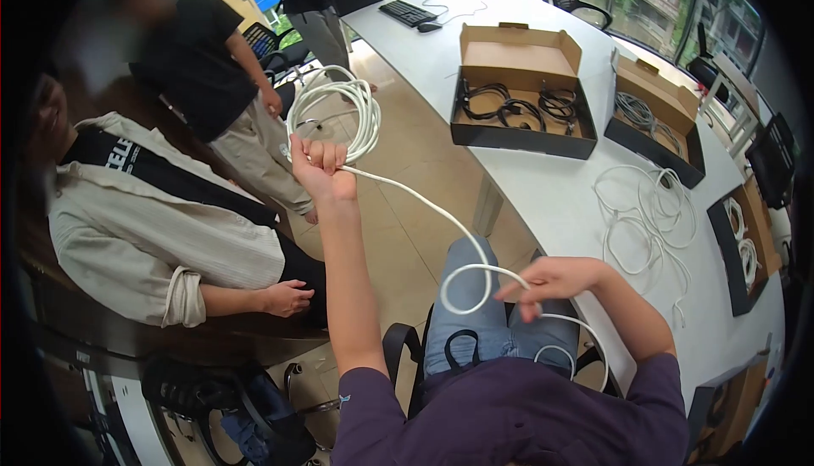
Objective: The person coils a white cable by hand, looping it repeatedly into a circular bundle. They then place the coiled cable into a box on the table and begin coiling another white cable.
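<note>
My left hand (322, 171) is raised in front of me, its fingers closed round a coil of white cable (366, 122) that stands up above the fist in several loops. From the coil one strand runs down to the right and makes a small loop over my lap. At the right, my right hand (547, 286) holds that strand loosely between thumb and fingers near the table's edge. Beyond this hand the cable hangs down beside my thigh in loose curves.
On the white table (543, 203) stand an open box of black cables (526, 118), a box of grey cables (657, 122), a loose white cable (649, 228) and a box of white cables (744, 245). People are at the left, one seated close to my left arm.
</note>
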Demonstrator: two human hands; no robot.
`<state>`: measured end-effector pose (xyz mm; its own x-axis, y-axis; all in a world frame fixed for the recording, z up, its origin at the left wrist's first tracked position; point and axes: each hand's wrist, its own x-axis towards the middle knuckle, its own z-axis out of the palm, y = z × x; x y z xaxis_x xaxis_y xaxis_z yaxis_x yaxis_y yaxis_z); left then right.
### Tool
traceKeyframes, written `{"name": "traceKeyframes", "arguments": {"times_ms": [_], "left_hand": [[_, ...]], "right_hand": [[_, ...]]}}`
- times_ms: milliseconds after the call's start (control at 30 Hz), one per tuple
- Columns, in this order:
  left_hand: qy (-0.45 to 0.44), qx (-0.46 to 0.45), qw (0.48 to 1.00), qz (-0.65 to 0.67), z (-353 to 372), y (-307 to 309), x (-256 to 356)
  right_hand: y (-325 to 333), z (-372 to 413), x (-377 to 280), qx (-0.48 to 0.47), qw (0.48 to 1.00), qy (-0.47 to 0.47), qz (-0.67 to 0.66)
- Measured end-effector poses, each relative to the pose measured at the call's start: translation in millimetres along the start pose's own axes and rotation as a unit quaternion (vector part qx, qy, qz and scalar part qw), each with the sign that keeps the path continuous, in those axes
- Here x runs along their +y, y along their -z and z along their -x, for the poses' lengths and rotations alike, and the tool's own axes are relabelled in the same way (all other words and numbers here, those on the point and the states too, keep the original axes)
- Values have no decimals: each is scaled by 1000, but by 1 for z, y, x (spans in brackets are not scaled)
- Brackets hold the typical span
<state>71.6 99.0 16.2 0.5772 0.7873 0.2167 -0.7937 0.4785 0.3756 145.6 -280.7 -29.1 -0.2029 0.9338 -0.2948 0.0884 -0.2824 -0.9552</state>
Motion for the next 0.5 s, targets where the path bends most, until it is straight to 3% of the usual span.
{"name": "traceKeyframes", "arguments": {"times_ms": [133, 267, 333, 433, 500], "left_hand": [[-22, 83, 996, -11, -23, 26, 30], [4, 121, 992, 26, -39, 69, 57], [12, 136, 991, 7, -30, 71, 61], [85, 108, 990, -11, -10, 67, 62], [123, 84, 989, 0, 10, 58, 65]], "right_hand": [[15, 65, -21, -137, 980, 76, 119], [21, 118, -58, -105, 979, 49, 169], [35, 143, -59, -25, 976, 71, 204], [61, 155, -31, 60, 981, 166, 77], [75, 147, -36, 108, 978, 127, 124]]}}
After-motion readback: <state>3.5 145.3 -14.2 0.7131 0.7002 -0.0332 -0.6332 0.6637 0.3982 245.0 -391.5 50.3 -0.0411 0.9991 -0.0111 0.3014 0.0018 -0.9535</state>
